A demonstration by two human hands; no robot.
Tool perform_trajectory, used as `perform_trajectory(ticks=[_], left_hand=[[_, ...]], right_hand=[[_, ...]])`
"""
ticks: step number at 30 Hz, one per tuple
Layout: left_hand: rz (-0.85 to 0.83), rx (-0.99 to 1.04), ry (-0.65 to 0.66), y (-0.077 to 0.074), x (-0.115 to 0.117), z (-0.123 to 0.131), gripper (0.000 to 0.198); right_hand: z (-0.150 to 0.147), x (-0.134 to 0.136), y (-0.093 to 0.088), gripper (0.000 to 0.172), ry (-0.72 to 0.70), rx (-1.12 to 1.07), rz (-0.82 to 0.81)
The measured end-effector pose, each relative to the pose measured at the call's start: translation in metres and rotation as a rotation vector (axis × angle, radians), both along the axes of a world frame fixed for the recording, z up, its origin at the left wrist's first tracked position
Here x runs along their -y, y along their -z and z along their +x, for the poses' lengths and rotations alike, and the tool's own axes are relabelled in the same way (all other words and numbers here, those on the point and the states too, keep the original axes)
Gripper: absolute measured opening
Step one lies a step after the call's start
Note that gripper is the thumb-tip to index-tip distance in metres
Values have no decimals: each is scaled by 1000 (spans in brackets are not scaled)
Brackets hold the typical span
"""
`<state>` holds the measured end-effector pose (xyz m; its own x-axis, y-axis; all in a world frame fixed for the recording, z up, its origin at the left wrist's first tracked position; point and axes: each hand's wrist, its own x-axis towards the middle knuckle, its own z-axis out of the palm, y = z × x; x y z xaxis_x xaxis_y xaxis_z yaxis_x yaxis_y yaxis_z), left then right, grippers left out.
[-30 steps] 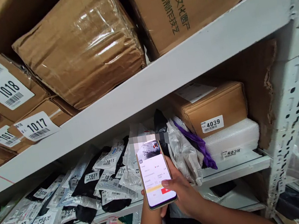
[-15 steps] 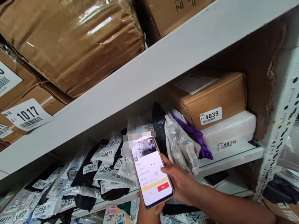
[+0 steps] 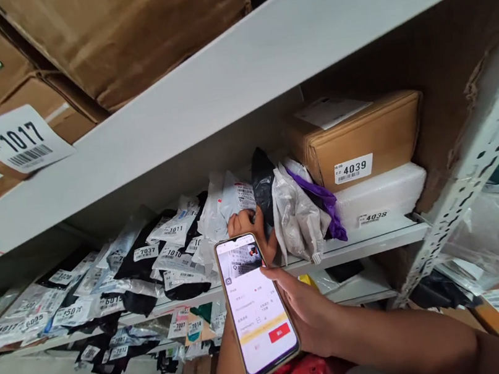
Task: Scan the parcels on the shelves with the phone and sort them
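My right hand [image 3: 309, 303] grips a phone [image 3: 262, 316] upright, thumb at the right edge of its lit screen. On the screen are a picture of a label, lines of text and a red button. Behind the phone's top, my left hand [image 3: 252, 227] reaches to the shelf with its fingers bent and apart. They touch the lower part of a white plastic parcel [image 3: 238, 196] with a printed label. The phone hides my left palm. Just right of these fingers stand a black parcel [image 3: 263, 178] and a crumpled pale plastic parcel [image 3: 298, 214].
Several numbered bagged parcels [image 3: 147, 252] line the shelf to the left. At right, a cardboard box [image 3: 364, 138] marked 4039 rests on a white wrapped package [image 3: 374, 203]. A white shelf beam [image 3: 200, 107] crosses above, below large cartons [image 3: 137, 35]. A perforated upright [image 3: 475, 159] stands at right.
My left hand has moved from behind the phone up to the parcels on the shelf. The phone sits slightly lower in view, and the shelf has shifted upward.
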<state>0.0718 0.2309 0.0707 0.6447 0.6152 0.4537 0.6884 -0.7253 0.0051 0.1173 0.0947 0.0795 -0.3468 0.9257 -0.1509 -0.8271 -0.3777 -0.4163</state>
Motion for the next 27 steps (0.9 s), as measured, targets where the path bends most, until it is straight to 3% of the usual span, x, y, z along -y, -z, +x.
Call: perform_trajectory(ticks=[2,4,7,11,18,24,27], left_hand=[[108,-72,0,-14,3,8,53],[139,-105,-17,-19,5,11,58],[149,-111,-24,-17,6,11,57],[168,-98,-25,-12,4,10,59],[142,-94,40,-17,2,12,58],[125,-113,10,-14,4,12,52],[84,-35,0,-20,6,16,63]], right_hand=[[1,6,0,61,59,8,36],[3,11,1,74,72,25,111],[7,17,4,92,19,2,203],[7,19,9,102,15,-44,250],[6,19,19,92,-127,-35,286],[18,29,18,82,-237,-156,387],[24,34,15,82,-242,-187,384]])
